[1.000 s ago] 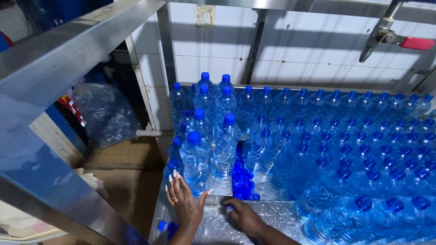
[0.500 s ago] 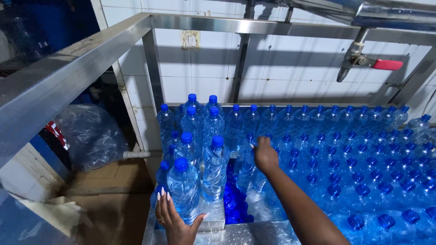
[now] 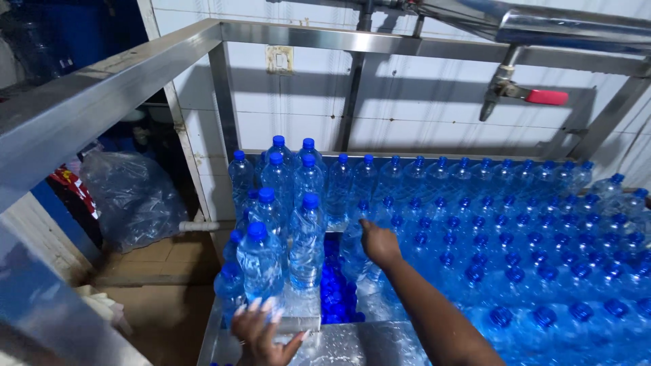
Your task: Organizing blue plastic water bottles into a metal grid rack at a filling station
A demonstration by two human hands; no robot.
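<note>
Left hand down at six o'clock, fingers spread loose against the base of the nearest tall clear plastic bottle with a blue cap, gripping nothing. Right hand out at centre, fingers curled down over a smaller blue-capped bottle; can't tell whether it has a grip. Loose blue caps pile between the two hands. Packed rows of small bottles fill the wet steel desk toward three o'clock.

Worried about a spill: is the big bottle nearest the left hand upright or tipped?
Upright. The big bottle stands with its blue cap on top, and the left hand touches its base.
</note>
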